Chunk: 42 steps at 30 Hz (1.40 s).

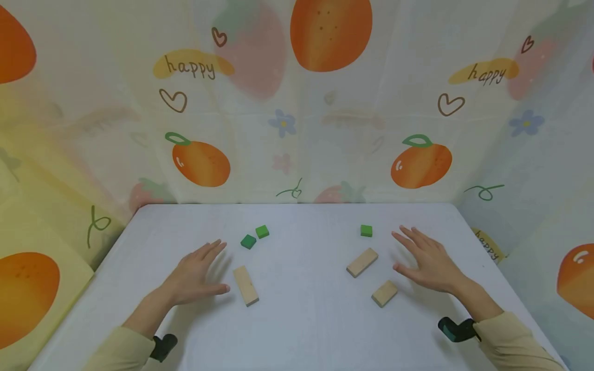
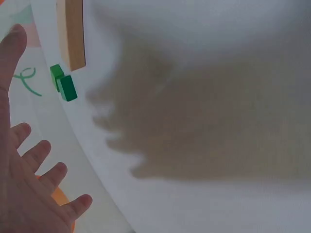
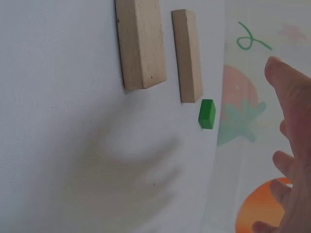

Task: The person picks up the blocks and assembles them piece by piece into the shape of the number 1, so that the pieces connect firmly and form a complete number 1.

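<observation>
My left hand (image 1: 195, 275) hovers over the left of the table, fingers spread and holding nothing. Just right of its thumb lies a long plain wooden block (image 1: 246, 286). Beyond its fingertips sit a dark green cube (image 1: 248, 241) and a lighter green cube (image 1: 262, 231), close together. On the right, my right hand (image 1: 429, 263) is also raised with spread fingers and nothing in it. To its left lie a long wooden block (image 1: 362, 263) and a shorter wooden block (image 1: 384, 293). Farther back is a single green cube (image 1: 366, 231), left of the right fingertips.
A white-covered table (image 1: 301, 330) carries all the blocks. Behind it hangs a fruit-printed curtain (image 1: 297, 144), which also closes off both sides. Each wrist wears a dark camera mount, such as the one at the right sleeve (image 1: 457, 330).
</observation>
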Available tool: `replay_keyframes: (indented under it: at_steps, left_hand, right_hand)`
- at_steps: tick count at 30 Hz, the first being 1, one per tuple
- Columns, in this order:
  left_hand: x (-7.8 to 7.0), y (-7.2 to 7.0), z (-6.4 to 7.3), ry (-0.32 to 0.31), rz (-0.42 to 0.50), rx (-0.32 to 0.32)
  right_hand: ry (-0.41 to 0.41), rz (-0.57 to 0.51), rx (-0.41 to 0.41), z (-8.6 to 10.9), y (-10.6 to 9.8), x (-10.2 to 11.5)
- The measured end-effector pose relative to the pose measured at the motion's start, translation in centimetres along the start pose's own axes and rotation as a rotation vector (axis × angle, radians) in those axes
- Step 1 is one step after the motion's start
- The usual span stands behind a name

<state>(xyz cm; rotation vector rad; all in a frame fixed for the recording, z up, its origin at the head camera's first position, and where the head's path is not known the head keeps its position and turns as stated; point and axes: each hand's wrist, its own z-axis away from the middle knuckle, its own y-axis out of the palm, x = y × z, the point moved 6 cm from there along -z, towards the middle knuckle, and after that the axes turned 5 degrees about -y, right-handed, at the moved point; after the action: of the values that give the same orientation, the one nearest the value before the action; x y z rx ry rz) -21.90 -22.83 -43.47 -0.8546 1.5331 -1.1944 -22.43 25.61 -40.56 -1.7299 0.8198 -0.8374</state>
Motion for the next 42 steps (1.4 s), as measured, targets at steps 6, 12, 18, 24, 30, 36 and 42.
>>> replay_keyframes:
  at_steps: [6, 12, 18, 24, 30, 36, 42]
  left_hand:
    - [-0.3, 0.9, -0.6, 0.003, 0.066, 0.007]
    - [-0.7, 1.6, -1.2, 0.028, 0.134, 0.014]
    - [-0.6, 2.3, -1.9, 0.004, 0.214, 0.057]
    - [-0.6, 2.8, -2.2, -0.027, 0.27, 0.093]
    - [-1.0, 3.1, -2.5, -0.025, 0.3, 0.107]
    - [-1.2, 3.8, -2.8, -0.028, 0.277, 0.133]
    - [-1.3, 3.9, -2.9, -0.015, 0.294, 0.157]
  right_hand:
    - [-0.02, -0.028, -0.002, 0.2, 0.3, 0.1]
    - [-0.069, -0.083, 0.002, 0.3, 0.7, 0.4]
    - [-0.107, -0.151, 0.047, 0.6, 1.6, 0.7]
    - [-0.121, -0.208, 0.074, 1.1, 2.1, 1.1]
    - [-0.134, -0.247, 0.096, 1.4, 2.5, 1.6]
    - [-0.105, -0.284, 0.148, 1.8, 3.3, 1.7]
    - [-0.155, -0.285, 0.149, 2.2, 3.9, 2.1]
